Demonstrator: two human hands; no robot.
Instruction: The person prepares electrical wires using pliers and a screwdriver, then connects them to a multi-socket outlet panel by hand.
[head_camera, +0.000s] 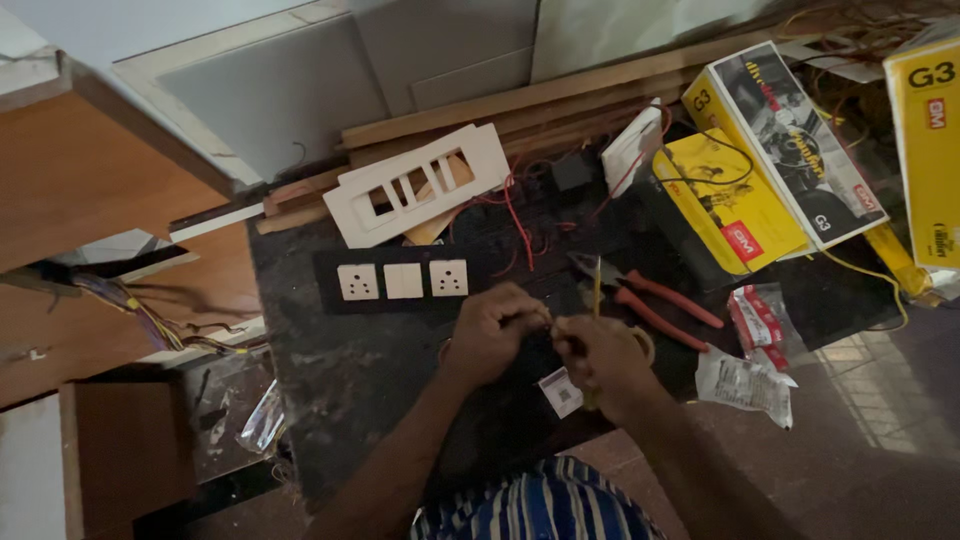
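At the desk's near edge, right hand (603, 358) fingers grip an upright screwdriver (597, 287); left hand (493, 330) fingers pinch a hidden part beside it.

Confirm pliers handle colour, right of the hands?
Red-orange handles on the pliers, lying on the dark worktop; head view shows them best.

Item gripped between left hand (493, 335) and right hand (603, 362): being hidden by fingers; yellow box (928, 140) being cropped at right edge.
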